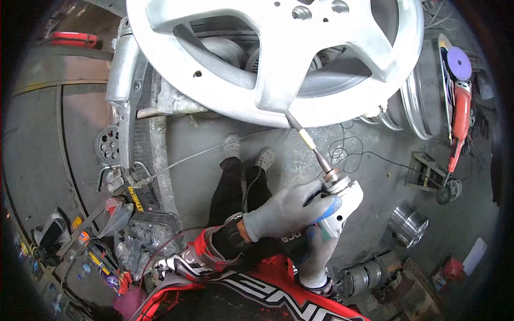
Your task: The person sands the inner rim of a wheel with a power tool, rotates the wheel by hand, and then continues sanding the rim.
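A large silver alloy wheel (230, 99) fills the top of the view, its spokes towards me. My left hand (292, 208), in a grey glove, is wrapped around the head of a grinder (348, 203) with a pale body. Lower down, my right hand (319, 259), also gloved, grips the grinder's body; its fingers are partly hidden. From the grinder a long shaft with a yellow band (307, 139) runs up to a dark tapered tip (292, 119). That tip is right at the foot of a spoke, near the wheel's outer rim.
A red polisher (461, 115) with a purple pad hangs at the right, beside more wheel rims (415, 107). A cable (369, 154) loops over the floor. A shiny metal cylinder (408, 223) stands lower right. Bags and tools, including a DEWALT box (136, 198), lie at the left.
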A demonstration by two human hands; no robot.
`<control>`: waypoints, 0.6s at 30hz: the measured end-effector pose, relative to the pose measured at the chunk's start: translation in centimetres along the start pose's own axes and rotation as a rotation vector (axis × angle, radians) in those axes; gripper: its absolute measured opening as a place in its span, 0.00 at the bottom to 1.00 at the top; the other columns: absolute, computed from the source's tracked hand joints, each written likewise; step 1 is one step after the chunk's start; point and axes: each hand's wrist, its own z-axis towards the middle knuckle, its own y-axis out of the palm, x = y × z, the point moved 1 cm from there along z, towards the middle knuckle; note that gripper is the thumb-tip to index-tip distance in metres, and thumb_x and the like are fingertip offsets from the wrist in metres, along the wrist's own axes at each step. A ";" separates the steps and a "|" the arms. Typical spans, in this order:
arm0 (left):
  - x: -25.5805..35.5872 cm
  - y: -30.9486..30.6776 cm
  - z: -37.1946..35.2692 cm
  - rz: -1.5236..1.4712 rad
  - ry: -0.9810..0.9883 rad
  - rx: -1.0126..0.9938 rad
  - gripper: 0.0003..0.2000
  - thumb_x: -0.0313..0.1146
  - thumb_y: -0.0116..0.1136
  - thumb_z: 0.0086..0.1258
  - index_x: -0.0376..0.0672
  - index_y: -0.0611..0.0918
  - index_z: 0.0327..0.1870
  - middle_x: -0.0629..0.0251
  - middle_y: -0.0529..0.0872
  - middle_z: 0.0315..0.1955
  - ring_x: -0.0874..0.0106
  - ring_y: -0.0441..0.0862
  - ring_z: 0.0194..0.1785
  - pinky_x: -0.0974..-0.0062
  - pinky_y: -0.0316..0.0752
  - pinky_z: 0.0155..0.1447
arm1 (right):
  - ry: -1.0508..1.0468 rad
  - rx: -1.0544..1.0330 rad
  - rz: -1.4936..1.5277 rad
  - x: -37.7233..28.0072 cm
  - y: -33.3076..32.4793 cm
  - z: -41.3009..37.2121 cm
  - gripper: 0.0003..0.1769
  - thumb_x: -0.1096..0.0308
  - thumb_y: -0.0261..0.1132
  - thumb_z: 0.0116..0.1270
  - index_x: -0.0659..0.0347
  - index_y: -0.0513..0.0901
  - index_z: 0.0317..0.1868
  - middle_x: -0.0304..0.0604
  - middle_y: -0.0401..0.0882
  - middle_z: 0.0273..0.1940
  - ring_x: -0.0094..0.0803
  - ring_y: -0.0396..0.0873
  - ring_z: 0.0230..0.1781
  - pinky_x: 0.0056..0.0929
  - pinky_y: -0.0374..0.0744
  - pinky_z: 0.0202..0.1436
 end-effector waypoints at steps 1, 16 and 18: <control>0.0 -0.2 -0.3 0.005 -0.005 0.003 0.19 0.42 0.55 0.81 0.32 0.79 0.55 0.50 0.87 0.36 0.72 0.86 0.41 0.68 0.80 0.49 | 0.004 -0.002 0.006 0.0 0.3 0.0 0.48 0.67 0.76 0.62 0.62 0.58 0.77 0.48 0.74 0.65 0.36 0.77 0.65 0.37 0.78 0.68; -1.4 -0.1 -0.9 -0.100 -0.125 -0.025 0.19 0.45 0.54 0.83 0.33 0.78 0.50 0.64 0.81 0.34 0.79 0.73 0.42 0.72 0.75 0.46 | 0.125 -0.024 0.091 1.9 -0.3 -1.8 0.47 0.79 0.72 0.65 0.61 0.57 0.80 0.50 0.73 0.68 0.37 0.79 0.66 0.36 0.79 0.69; -0.3 -0.6 -1.3 -0.115 -0.152 -0.038 0.20 0.46 0.55 0.83 0.35 0.79 0.57 0.64 0.82 0.37 0.79 0.75 0.45 0.75 0.76 0.50 | 0.158 -0.079 0.150 1.5 0.1 -1.5 0.46 0.79 0.72 0.65 0.60 0.58 0.80 0.50 0.73 0.70 0.39 0.78 0.67 0.37 0.79 0.70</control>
